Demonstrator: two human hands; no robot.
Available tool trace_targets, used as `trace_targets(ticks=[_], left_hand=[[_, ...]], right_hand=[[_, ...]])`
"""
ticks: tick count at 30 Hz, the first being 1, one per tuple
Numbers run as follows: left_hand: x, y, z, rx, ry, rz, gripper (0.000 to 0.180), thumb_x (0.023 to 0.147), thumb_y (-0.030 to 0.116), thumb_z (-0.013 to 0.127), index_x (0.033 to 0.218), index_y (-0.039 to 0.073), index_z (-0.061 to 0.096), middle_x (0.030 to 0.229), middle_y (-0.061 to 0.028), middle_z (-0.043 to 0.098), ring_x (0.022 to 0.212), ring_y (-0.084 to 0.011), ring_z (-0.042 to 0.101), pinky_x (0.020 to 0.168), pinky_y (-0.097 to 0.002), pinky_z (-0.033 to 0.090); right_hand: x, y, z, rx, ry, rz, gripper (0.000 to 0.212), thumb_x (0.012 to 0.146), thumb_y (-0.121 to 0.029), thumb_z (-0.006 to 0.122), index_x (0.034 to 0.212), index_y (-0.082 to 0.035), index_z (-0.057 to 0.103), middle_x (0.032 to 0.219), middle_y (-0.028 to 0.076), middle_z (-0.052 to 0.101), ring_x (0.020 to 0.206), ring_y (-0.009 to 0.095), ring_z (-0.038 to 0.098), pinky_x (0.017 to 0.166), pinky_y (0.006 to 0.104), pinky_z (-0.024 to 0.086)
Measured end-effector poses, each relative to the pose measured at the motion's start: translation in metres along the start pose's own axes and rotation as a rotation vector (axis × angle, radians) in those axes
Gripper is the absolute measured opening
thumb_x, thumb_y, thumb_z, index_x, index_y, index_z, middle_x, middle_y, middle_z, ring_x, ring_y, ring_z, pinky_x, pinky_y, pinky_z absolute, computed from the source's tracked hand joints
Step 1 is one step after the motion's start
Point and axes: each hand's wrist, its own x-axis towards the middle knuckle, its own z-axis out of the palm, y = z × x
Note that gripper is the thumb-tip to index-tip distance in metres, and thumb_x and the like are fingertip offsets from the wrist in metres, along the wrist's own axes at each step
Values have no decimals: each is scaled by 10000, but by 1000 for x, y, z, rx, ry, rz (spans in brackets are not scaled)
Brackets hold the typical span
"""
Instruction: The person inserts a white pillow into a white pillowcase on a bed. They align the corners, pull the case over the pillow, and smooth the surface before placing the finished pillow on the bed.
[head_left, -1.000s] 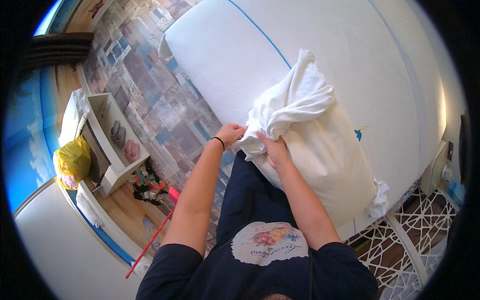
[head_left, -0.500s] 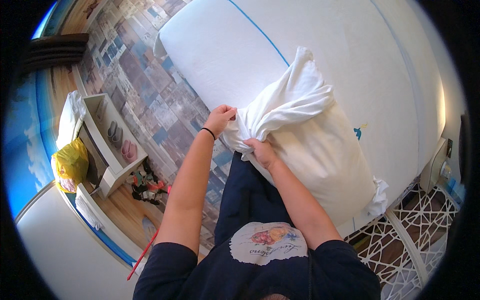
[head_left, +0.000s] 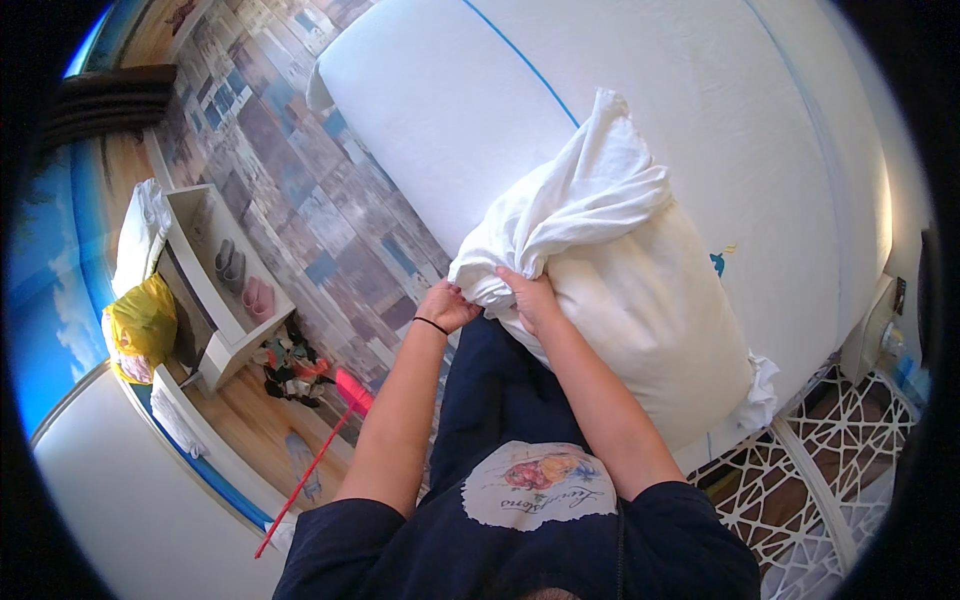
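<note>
Left hand: my left hand (head_left: 446, 305) grips the bunched edge of the white pillowcase (head_left: 560, 215).
Right hand: my right hand (head_left: 527, 293) is closed on the same gathered cloth, just beside the left.
Pillow: the white pillow (head_left: 650, 320) lies on the mattress (head_left: 690, 110), its near end against my legs.
Floor: a pink broom (head_left: 330, 440) lies near the white shelf (head_left: 215, 290).

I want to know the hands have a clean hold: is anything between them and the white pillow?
Nothing visible does. The left hand and right hand both clutch the bunched white pillowcase at the end of the pillow, which lies on the mattress.
</note>
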Motion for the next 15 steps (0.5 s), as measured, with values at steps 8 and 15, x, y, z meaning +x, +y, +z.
trace_targets(ticks=[8, 15], left_hand=[[25, -63, 2, 86, 356, 267, 380, 946, 252, 536, 1291, 97, 502, 1232, -64, 590, 1044, -232, 617, 819, -396, 523], [25, -84, 35, 896, 638, 589, 449, 862, 230, 675, 1258, 57, 554, 1130, -47, 633, 910, -145, 599, 753, -298, 484]], right_hand=[[-9, -6, -4, -236, -50, -91, 578, 816, -132, 714, 1303, 45, 456, 1210, 126, 576, 1085, 216, 565, 924, 340, 453], [-11, -15, -22, -593, 295, -300, 494, 840, -125, 661, 1258, 77, 492, 1222, 174, 577, 1108, 241, 561, 939, 319, 430]])
